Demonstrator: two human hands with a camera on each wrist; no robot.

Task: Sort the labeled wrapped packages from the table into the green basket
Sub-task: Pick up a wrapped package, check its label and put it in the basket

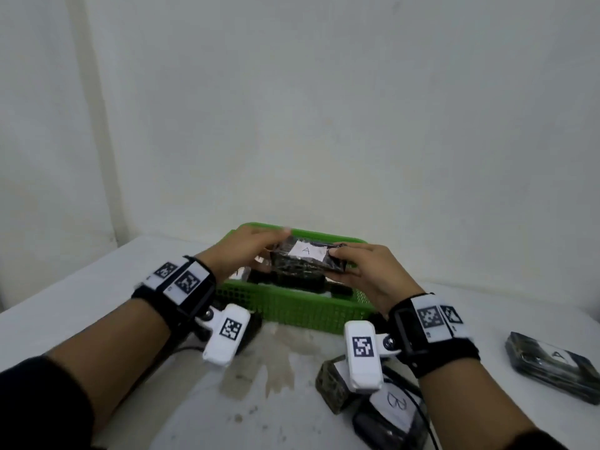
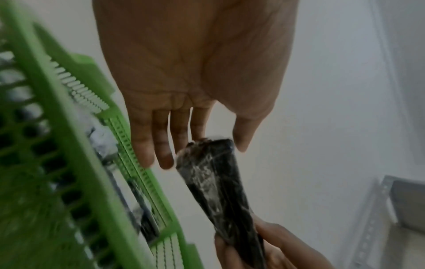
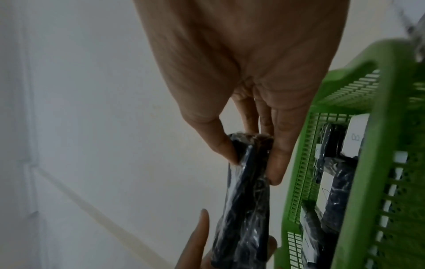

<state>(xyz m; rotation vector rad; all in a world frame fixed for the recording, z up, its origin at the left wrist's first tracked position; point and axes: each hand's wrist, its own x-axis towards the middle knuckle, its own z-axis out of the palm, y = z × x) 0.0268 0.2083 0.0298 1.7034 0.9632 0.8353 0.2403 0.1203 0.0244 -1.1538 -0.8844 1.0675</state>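
Together, the left hand point(image 1: 242, 251) and right hand point(image 1: 373, 271) pinch a wrapped package point(image 1: 305, 261) by its ends, fingers point(image 3: 278, 163) curled, above the green basket point(image 1: 292, 306) on the counter point(image 1: 97, 287).

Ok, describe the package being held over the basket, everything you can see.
The package is a flat dark block wrapped in shiny crinkled clear film, with a white paper label marked A on top. It hangs above the green basket, the left hand pinching one end and the right hand the other.

Held package point(image 1: 300, 266) "A"; table package point(image 1: 386, 423) "B"
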